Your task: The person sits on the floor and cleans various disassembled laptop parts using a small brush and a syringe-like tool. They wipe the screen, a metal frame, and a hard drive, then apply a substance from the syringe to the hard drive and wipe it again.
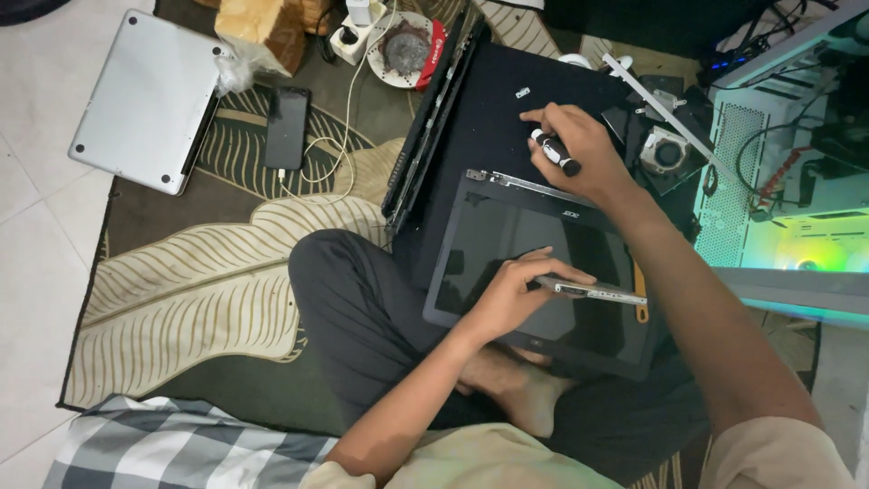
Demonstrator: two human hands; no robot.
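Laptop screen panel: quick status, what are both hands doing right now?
Left hand pinching a metal hinge strip over the screen panel. Right hand gripping a small screwdriver, fingertips on the black laptop lid. Nothing between them.

- I have one view only, from the camera worn on the person's head, so nothing overlaps with a second view.
- It looks steeply down, almost straight onto the lap and the patterned rug (208, 272).
- It sits close: both forearms enter from the bottom edge, and the left hand (516, 294) and right hand (579, 149) fall near the middle.
- The far side of the scene runs along the top edge, where the silver laptop (145, 100) lies at the left.
- At the right edge I catch the lit computer case (797, 181), cut off by the frame.
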